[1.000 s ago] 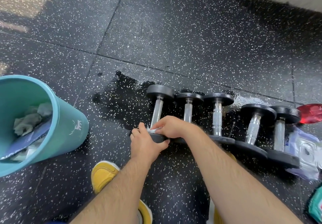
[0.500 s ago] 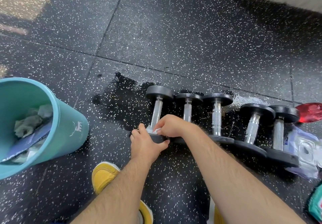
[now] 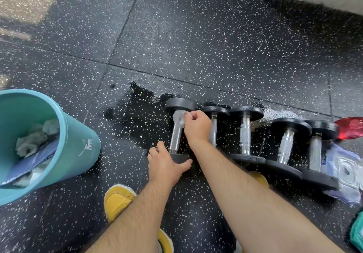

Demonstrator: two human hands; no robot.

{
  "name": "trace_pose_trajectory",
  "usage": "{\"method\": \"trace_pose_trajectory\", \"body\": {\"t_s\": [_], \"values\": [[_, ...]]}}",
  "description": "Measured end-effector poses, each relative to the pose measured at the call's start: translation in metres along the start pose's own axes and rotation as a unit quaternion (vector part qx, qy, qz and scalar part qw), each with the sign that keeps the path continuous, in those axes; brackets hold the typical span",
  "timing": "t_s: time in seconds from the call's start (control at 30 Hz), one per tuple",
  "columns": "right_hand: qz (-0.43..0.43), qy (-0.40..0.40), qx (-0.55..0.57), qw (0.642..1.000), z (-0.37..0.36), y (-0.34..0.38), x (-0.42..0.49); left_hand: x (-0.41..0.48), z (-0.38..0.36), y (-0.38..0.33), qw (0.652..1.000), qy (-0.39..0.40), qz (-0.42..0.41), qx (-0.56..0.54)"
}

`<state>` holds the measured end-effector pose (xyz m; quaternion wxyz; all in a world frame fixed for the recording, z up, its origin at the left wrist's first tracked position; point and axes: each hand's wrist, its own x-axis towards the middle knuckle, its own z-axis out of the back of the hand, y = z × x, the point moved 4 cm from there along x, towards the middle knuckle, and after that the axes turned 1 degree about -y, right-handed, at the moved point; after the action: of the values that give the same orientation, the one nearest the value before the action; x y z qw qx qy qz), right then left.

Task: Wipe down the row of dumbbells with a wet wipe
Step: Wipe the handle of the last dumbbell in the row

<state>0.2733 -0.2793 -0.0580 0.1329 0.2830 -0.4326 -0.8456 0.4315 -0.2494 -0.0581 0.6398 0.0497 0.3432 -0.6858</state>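
On gym flooring [image 3: 196, 36], the left hand [image 3: 165, 166] is gripping the near head of the leftmost dumbbell [image 3: 175, 136].
The right hand [image 3: 197, 128] is pinching a wet wipe [image 3: 179, 118] against its handle.

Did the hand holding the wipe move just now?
Yes. The right hand slid the wet wipe up the leftmost dumbbell handle, away from the left hand, to its far end.

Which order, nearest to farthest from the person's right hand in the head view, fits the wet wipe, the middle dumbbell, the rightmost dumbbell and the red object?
From the right hand:
1. wet wipe, pinched by it.
2. middle dumbbell, two along to the right.
3. rightmost dumbbell, end of the row.
4. red object, past the row, right edge.
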Motion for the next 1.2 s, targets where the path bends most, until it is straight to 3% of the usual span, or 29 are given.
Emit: {"method": "trace_pose_trajectory", "body": {"t_s": [0.1,0.27,0.5,0.8,0.93,1.1,1.2], "values": [[-0.020,-0.015,-0.002,1.000,-0.009,-0.004,0.002,-0.001,0.000,-0.001,1.000,0.001,-0.001,-0.003],[-0.065,0.067,-0.038,0.995,-0.018,-0.010,0.007,-0.004,0.002,0.001,1.000,-0.012,-0.003,-0.015],[-0.171,0.091,0.045,0.980,-0.029,-0.022,0.013,-0.007,-0.004,-0.001,0.999,-0.031,-0.003,-0.034],[-0.243,0.162,0.148,0.945,-0.054,-0.039,-0.005,-0.030,-0.010,0.010,0.990,-0.120,0.002,0.070],[-0.207,0.129,0.075,0.967,-0.046,-0.038,-0.001,-0.032,0.000,0.028,0.988,-0.128,-0.072,0.052],[-0.078,-0.010,-0.046,0.996,-0.018,-0.026,-0.015,-0.023,0.005,0.023,0.999,-0.044,-0.014,-0.027],[-0.004,-0.031,-0.074,0.997,-0.013,-0.020,-0.024,-0.023,-0.005,0.015,0.998,0.017,0.009,-0.052]]}}
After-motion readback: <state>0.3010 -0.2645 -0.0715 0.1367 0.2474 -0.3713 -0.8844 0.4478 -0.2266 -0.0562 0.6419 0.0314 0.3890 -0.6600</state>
